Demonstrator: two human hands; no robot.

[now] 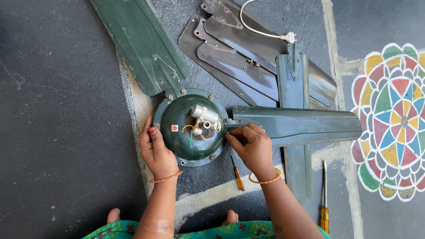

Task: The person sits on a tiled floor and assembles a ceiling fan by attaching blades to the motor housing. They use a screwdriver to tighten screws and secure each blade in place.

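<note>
A single label shows: a small square sticker, red with white markings, sits on the left side of the dark green domed fan motor housing, just right of the left hand's thumb. No packages, signs or screens appear anywhere on the floor.

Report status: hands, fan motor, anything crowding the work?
Left hand steadies green fan motor housing. Right hand pinches at blade bracket by rim. Small screwdriver beside right wrist; loose blades behind.
</note>
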